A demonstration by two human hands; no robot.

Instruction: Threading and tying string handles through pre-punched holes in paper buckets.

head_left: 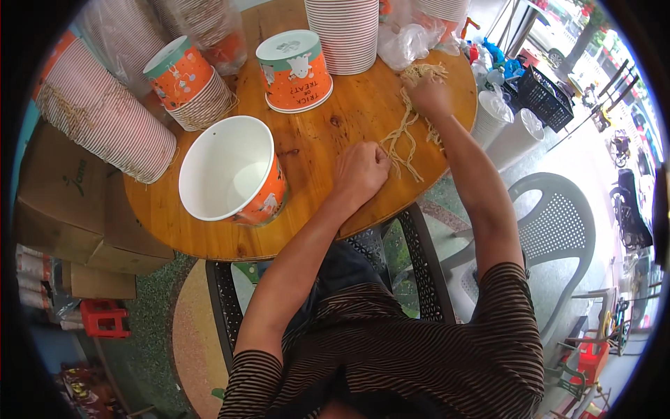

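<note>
Clock ref.: worktop (349,119) centre, 12 = far side from wearer. R hand (429,94) at approx. 2 o'clock, resting on pale cord bundle (401,143); fingers bent inward, blurred; cannot tell if any strand is gripped. Bundle lies loose along the R side, strands trailing twd. 4 o'clock. L hand (361,171) at approx. 4 o'clock, just beside those strands; fingers curled in, tips mostly hidden (contents, if any, cannot be told). Orange paper bucket (234,171), white inside, upright at approx. 8 o'clock, apart from both hands. Inverted green-and-orange bucket (296,77) at 12. Tall nested bucket stack (342,35) just R of it; clear plastic bag (408,42) at 1 o'clock.
</note>
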